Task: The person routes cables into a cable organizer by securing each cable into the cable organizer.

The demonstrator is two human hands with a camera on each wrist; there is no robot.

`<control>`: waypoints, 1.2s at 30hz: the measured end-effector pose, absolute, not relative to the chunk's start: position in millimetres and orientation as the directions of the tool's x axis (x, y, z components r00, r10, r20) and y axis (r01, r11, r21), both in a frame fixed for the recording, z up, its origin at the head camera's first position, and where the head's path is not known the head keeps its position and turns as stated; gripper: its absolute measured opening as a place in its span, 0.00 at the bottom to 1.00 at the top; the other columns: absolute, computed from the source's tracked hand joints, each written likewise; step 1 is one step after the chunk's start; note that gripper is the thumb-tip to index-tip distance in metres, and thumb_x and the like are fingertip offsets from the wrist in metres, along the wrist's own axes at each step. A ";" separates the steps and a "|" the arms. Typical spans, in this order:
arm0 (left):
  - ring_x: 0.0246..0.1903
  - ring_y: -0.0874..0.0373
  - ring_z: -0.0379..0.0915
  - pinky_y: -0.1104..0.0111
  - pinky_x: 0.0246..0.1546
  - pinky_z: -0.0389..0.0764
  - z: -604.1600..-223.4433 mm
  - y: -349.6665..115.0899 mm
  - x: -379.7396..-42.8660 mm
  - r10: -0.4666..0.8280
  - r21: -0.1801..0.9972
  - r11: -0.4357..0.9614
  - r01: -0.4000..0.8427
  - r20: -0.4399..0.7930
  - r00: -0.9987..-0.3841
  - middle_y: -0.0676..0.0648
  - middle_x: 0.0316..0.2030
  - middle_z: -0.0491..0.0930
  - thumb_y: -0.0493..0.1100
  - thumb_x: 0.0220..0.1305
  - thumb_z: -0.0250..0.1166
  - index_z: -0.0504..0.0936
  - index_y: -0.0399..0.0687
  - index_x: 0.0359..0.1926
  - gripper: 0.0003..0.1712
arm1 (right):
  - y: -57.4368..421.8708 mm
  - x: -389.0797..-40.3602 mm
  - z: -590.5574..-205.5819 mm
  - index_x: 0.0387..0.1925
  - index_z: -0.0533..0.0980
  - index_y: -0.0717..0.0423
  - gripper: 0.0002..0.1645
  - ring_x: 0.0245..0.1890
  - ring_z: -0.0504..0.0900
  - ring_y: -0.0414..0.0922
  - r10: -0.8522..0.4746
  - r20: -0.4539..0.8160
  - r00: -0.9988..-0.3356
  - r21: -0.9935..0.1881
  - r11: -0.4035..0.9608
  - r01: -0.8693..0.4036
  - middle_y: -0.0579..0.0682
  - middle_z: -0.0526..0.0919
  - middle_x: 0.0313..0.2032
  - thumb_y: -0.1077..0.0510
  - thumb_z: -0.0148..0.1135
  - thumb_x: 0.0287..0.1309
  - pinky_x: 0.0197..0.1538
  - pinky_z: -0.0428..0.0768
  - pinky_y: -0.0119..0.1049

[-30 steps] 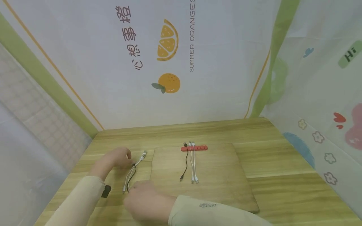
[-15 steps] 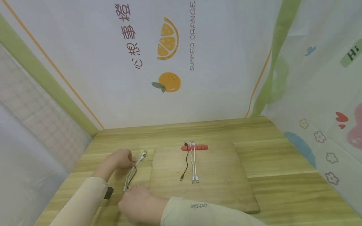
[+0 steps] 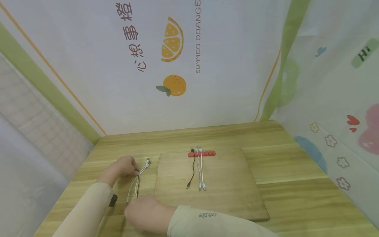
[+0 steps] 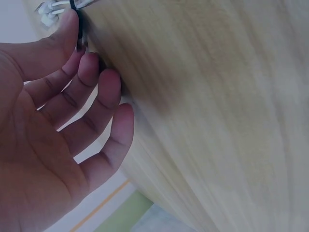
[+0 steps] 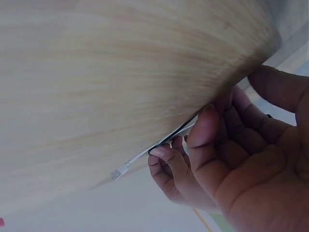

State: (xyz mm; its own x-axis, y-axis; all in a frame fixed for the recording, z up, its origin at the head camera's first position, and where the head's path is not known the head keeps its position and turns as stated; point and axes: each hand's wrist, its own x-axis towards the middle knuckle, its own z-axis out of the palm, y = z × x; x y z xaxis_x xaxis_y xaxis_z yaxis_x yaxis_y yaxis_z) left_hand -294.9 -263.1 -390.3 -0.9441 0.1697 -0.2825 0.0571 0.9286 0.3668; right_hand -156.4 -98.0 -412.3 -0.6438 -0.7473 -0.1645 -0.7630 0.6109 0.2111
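Observation:
A short black cable (image 3: 138, 184) lies among several white cables (image 3: 143, 169) on the wooden table, left of the board. My left hand (image 3: 125, 166) pinches the black cable's far part between thumb and forefinger, as the left wrist view shows. Over the near end, my right hand (image 3: 148, 212) has its fingers curled around the black cable, which runs in behind its fingertips (image 5: 206, 121). The exact grip there is hidden. White USB plugs (image 5: 119, 171) stick out beyond the left hand in the right wrist view.
A wooden board (image 3: 228, 177) lies to the right. At its far edge sits a red cable holder (image 3: 208, 153) with one black cable (image 3: 193, 169) and two white cables (image 3: 202, 171) in it. A printed cloth (image 3: 231, 82) hangs behind the table.
My left hand has come down onto the black cable and now pinches it. The right hand has shifted slightly left, and the black cable's near part has swung right, away from the white ones.

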 end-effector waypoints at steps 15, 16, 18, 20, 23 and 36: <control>0.26 0.60 0.69 0.71 0.30 0.76 -396.0 -260.7 -299.2 0.126 0.412 0.910 -0.036 -0.357 -0.925 0.49 0.28 0.75 0.35 0.64 0.75 0.78 0.39 0.33 0.11 | -95.7 -160.7 -417.0 0.27 0.81 0.34 0.11 0.22 0.73 0.33 -0.713 -0.095 -0.695 0.169 0.677 -0.717 0.34 0.80 0.24 0.46 0.66 0.69 0.26 0.74 0.30; 0.25 0.61 0.68 0.71 0.29 0.75 -395.8 -260.2 -299.0 0.126 0.420 0.906 -0.042 -0.364 -0.923 0.50 0.27 0.74 0.35 0.64 0.74 0.77 0.40 0.31 0.12 | -94.9 -161.0 -416.9 0.28 0.82 0.34 0.11 0.22 0.72 0.33 -0.712 -0.095 -0.696 0.169 0.677 -0.716 0.34 0.80 0.23 0.45 0.66 0.70 0.27 0.74 0.29; 0.23 0.62 0.65 0.72 0.28 0.73 -395.0 -259.5 -298.7 0.123 0.428 0.902 -0.054 -0.375 -0.919 0.52 0.24 0.71 0.34 0.64 0.74 0.75 0.43 0.28 0.14 | -93.3 -161.3 -416.6 0.29 0.82 0.34 0.11 0.21 0.72 0.33 -0.717 -0.094 -0.691 0.165 0.673 -0.721 0.34 0.79 0.22 0.45 0.66 0.70 0.27 0.73 0.29; 0.21 0.63 0.63 0.73 0.27 0.71 -394.4 -259.1 -298.6 0.126 0.425 0.904 -0.053 -0.384 -0.915 0.54 0.22 0.68 0.35 0.64 0.74 0.73 0.46 0.25 0.18 | -91.9 -161.3 -415.9 0.30 0.83 0.33 0.10 0.21 0.71 0.33 -0.726 -0.090 -0.682 0.160 0.665 -0.729 0.34 0.80 0.23 0.46 0.66 0.71 0.26 0.72 0.28; 0.20 0.64 0.61 0.75 0.25 0.69 -394.5 -258.8 -299.7 0.130 0.414 0.909 -0.049 -0.392 -0.911 0.56 0.19 0.66 0.35 0.65 0.74 0.72 0.49 0.21 0.21 | -90.5 -160.8 -414.2 0.31 0.83 0.33 0.10 0.20 0.71 0.32 -0.737 -0.080 -0.672 0.156 0.656 -0.738 0.34 0.80 0.23 0.46 0.65 0.72 0.22 0.73 0.28; 0.17 0.66 0.56 0.76 0.21 0.64 -389.0 -256.2 -305.0 0.126 0.409 0.911 -0.061 -0.416 -0.901 0.58 0.15 0.60 0.34 0.66 0.73 0.64 0.54 0.16 0.30 | -85.3 -158.9 -408.7 0.30 0.83 0.33 0.10 0.20 0.70 0.31 -0.778 -0.046 -0.627 0.205 0.607 -0.768 0.34 0.79 0.22 0.48 0.66 0.70 0.22 0.71 0.26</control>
